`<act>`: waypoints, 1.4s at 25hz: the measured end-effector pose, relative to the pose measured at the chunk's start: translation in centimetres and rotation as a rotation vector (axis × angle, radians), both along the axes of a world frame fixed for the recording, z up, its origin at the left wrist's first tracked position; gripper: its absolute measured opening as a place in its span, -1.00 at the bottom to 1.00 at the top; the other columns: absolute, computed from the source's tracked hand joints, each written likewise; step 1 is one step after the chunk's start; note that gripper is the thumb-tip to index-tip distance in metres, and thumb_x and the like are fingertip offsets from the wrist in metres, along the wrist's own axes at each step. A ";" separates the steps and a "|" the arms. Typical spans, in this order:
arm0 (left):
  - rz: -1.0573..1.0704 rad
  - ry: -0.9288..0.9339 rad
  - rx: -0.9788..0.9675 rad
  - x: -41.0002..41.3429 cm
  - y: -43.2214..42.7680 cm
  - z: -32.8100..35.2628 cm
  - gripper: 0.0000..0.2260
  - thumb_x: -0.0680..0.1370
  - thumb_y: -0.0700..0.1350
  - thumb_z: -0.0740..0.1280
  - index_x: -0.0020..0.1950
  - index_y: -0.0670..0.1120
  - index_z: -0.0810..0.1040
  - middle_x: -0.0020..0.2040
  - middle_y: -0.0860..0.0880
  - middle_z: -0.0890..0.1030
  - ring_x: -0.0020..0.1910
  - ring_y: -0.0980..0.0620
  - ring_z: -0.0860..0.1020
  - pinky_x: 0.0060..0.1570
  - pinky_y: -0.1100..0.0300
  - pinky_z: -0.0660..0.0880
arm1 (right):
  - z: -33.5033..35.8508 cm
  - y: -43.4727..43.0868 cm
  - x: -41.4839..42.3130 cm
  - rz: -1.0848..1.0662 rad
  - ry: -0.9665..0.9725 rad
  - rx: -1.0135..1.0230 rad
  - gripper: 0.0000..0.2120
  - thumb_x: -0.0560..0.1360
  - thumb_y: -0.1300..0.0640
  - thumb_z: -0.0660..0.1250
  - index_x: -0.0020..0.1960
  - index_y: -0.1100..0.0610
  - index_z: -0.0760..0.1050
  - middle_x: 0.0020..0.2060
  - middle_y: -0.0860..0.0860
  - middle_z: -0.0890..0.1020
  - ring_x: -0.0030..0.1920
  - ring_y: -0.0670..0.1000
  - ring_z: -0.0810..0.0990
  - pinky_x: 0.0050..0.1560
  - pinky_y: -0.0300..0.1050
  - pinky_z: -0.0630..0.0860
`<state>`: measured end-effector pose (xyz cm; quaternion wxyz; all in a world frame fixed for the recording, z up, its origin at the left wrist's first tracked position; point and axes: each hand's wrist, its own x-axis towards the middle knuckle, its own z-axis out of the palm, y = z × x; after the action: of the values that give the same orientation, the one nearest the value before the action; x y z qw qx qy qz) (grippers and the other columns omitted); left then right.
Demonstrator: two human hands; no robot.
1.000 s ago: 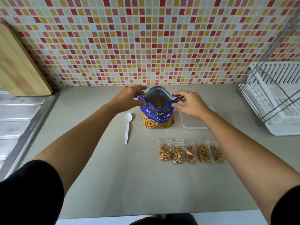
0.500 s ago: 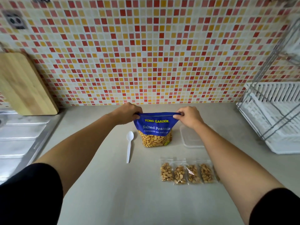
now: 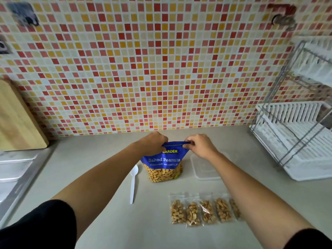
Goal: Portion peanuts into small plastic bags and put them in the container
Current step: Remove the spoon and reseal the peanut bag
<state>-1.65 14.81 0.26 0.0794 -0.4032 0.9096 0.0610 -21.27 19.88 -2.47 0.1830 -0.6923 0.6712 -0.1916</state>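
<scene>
Left hand point(image 3: 152, 143) nearer right hand point(image 3: 202, 147), both pinching flattened top of upright blue peanut bag point(image 3: 163, 161)

Spoon point(image 3: 133, 182) left of peanut bag point(image 3: 163, 168), container point(image 3: 204, 168) right — small filled bags point(image 3: 204, 211) in front.

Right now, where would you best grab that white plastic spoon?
By its thin handle, pinched from above and from the left, at the near end. The spoon lies flat, bowl at the far end, and the peanut bag stands close on its right.
</scene>
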 end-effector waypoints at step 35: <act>0.063 0.070 -0.285 4.5 1.0 -2.1 -0.71 0.61 0.04 0.09 0.18 -0.08 0.45 0.15 -0.01 0.57 0.10 -0.01 0.50 0.13 0.02 0.29 | -0.6 0.5 -0.6 0.026 -0.058 0.010 -0.86 0.49 0.08 0.35 -0.03 0.15 0.56 -0.10 0.07 0.66 -0.04 0.00 0.57 -0.08 -0.10 0.54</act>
<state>2.81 15.80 -1.87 -0.0125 -0.4365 0.8981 -0.0524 -21.87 20.41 -3.09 0.2086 -0.6942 0.6575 -0.2058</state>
